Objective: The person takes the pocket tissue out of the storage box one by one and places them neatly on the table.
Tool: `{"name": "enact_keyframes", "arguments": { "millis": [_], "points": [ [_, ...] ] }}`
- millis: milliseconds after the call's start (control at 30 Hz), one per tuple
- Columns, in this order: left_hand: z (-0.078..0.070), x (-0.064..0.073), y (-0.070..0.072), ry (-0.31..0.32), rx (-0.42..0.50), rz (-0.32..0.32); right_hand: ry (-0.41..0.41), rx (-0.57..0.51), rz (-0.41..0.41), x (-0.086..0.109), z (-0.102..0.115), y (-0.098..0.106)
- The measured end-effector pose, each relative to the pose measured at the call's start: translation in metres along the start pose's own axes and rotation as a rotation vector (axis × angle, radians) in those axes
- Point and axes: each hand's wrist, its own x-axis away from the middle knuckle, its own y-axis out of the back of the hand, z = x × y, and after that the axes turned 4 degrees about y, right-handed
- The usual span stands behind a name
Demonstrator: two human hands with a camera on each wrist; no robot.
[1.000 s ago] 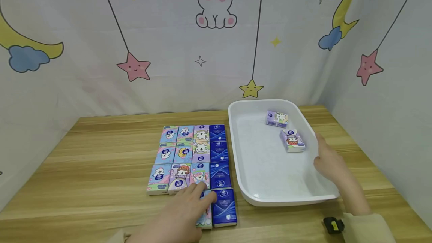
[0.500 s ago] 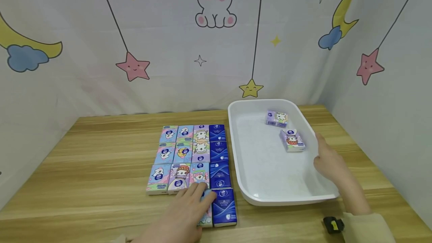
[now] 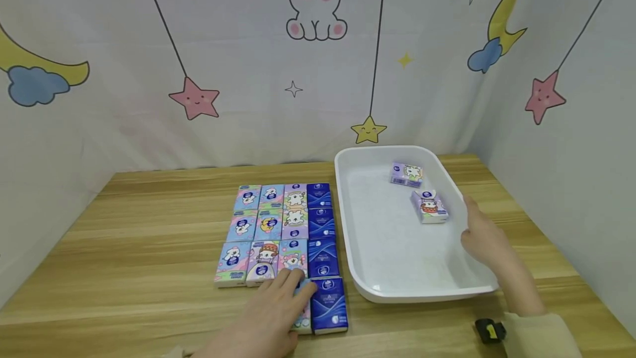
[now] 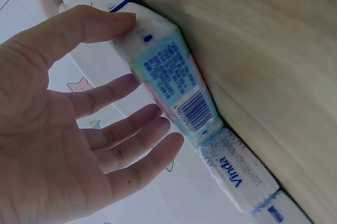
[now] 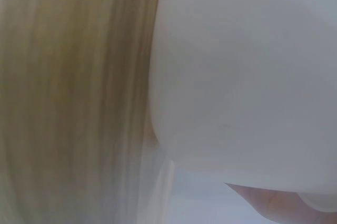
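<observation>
In the head view, my left hand (image 3: 268,311) lies over a light-blue and pink tissue pack (image 3: 304,319) in the nearest row. Seen from the left wrist, the thumb (image 4: 100,24) presses the pack's near end, and the fingertips are along its other edge, with the barcode side (image 4: 174,90) facing the camera. A dark-blue tissue pack (image 3: 329,305) sits directly to its right. My right hand (image 3: 487,239) grips the right rim of a white plastic tub (image 3: 387,258). From the right wrist, the tub's outer wall (image 5: 242,77) fills much of the picture.
Several more tissue packs (image 3: 268,225) form tight rows left of the tub. Inside the tub lie two purple packs, one farther back (image 3: 406,174) and one nearer (image 3: 429,207). A small black item with a yellow label (image 3: 490,331) is by the right sleeve. A printed curtain (image 3: 238,59) hangs behind the wooden table (image 3: 134,236).
</observation>
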Motion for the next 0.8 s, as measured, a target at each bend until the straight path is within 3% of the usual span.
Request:
{"name": "enact_keyframes", "arguments": {
  "millis": [200, 367, 567, 633, 800],
  "points": [
    [-0.004, -0.001, 0.004, 0.022, -0.002, 0.027, 0.002, 0.002, -0.001, 0.000, 0.000, 0.000],
    [-0.009, -0.002, 0.009, 0.015, -0.052, -0.020, 0.003, 0.010, -0.005, -0.001, 0.000, 0.000],
    [-0.017, -0.009, 0.020, 0.029, -0.074, -0.024, -0.002, 0.008, -0.005, -0.001, 0.000, 0.000],
    [-0.019, -0.013, 0.023, 0.018, -0.081, -0.055, 0.001, 0.009, -0.010, 0.000, 0.000, 0.000],
    [-0.022, -0.025, 0.027, -0.050, -0.128, -0.207, 0.011, 0.011, -0.015, 0.000, 0.000, 0.000]
  ]
}}
